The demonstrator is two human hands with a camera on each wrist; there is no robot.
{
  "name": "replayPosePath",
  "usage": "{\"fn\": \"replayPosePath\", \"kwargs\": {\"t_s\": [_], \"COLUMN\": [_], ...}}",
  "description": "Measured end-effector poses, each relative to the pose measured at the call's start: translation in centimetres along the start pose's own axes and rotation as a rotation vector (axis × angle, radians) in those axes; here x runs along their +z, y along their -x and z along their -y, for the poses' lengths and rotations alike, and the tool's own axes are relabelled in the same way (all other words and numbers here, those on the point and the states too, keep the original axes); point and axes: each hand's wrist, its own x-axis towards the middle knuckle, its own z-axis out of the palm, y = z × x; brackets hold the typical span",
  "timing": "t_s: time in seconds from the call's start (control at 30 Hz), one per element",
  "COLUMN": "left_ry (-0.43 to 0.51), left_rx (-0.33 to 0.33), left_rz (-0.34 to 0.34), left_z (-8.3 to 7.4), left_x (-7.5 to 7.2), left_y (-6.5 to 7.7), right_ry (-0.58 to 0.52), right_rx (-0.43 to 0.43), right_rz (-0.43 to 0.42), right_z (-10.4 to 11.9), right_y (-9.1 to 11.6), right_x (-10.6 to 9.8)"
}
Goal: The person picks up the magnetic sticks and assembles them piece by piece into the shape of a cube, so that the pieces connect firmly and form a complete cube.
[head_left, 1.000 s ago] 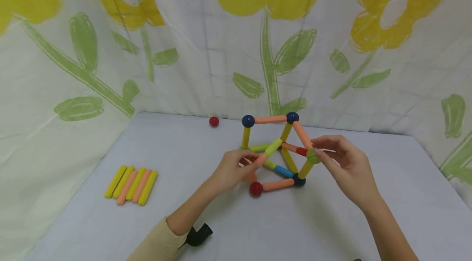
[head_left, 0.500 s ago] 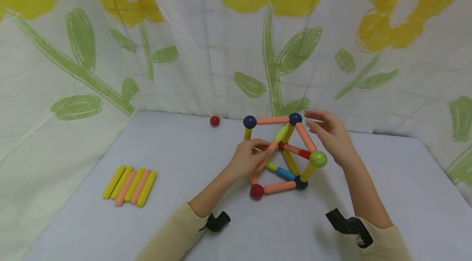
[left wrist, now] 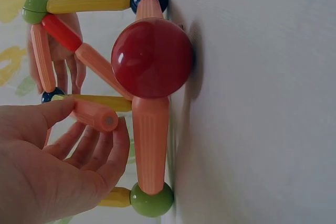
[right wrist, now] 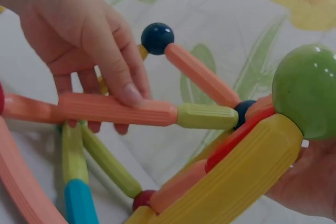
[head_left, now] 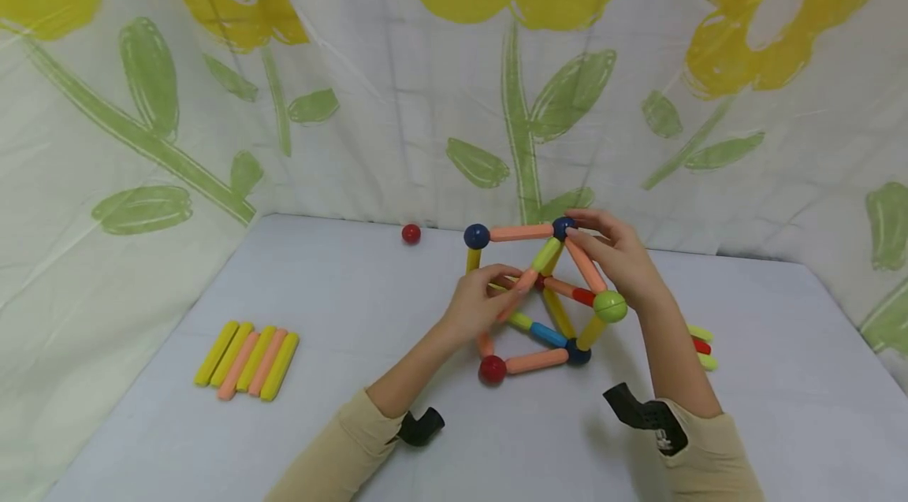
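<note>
L hand (head_left: 477, 303): fingers pinch a peach rod (right wrist: 118, 109) w/ a lime rod (right wrist: 207, 115) on its far end. R hand (head_left: 619, 256): thumb & finger pinch the top R dark blue ball (head_left: 561, 227). Half a sec ago the R hand was just off that ball & the lime tip was a bit short of it; now the tip looks to touch. So I think the ball's being kept still for the join; can't tell if it's stuck yet. The peach rod's near end has no ball. All this is part of a rod & ball frame (head_left: 536, 361) standing on the counter (head_left: 135, 447). Its green ball (head_left: 610, 306) is near the R hand. Farther out: 6 loose sticks (head_left: 247, 364) on the L, a small red ball (head_left: 411, 234) at the back, & lime & red sticks (head_left: 702, 347) by the R arm, part hidden.
</note>
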Motion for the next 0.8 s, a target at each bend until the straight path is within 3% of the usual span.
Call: {"fn": "replayPosePath", "kwargs": {"t_s": [0.17,0.27,0.8], "left_ry": [0.014,-0.016,-0.045], "left_rx": [-0.050,-0.066,-0.042], "left_rz": [0.050,0.045,-0.175], "left_z": [0.6,1.0,2.3], "left_x": [-0.7,-1.1,-2.0], "left_y": [0.9,1.4,2.1], "right_ry": [0.011,0.001,-0.024], "right_rx": [0.008,0.018,0.043], "right_rz": [-0.032,-0.042,-0.136], "right_z": [0.1,0.2,-0.2], "right_y": [0.1,0.1,0.1], "right_x": [0.2,0.3,1.2]}}
